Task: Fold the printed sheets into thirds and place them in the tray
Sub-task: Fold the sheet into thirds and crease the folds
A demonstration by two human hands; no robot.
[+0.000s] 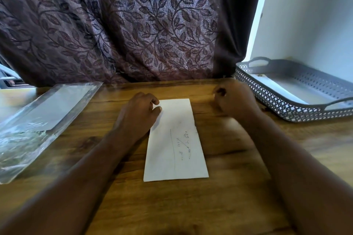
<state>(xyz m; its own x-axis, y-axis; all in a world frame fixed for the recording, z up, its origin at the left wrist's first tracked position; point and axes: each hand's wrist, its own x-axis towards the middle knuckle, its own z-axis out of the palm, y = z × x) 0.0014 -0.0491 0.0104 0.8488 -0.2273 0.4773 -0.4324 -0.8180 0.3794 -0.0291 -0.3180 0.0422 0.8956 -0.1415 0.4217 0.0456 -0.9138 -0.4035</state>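
Far side closed off by a dark purple curtain with a woven leaf pattern point(133, 25); white wall panel point(315, 15) at far right. Work surface: brown wood-grain table point(229, 187), filling the near field. At left, a clear plastic sleeve holding pale sheets point(38, 120), lying flat and well apart from the work in hand. At far right, a grey perforated plastic tray with loop handles point(286, 108), a pale flat item on its floor, identity unclear. Centre of table: a white sheet with faint handwriting, narrowed to a long strip point(175, 139), lying flat, long axis running near to far, apparently already folded into thirds. Step in hand, as judged: creasing finished or nearly so, transfer to tray not yet done. Left hand point(141, 114) resting on the strip's far left edge, fingers curled, fingertips touching the paper, not pinching it. Right hand point(235, 99) clear of the strip, to its far right above the table, fingers loosely clenched on nothing visible. Next move, as judged: lift the strip by one edge without springing the folds, carry right, lay flat in the tray.
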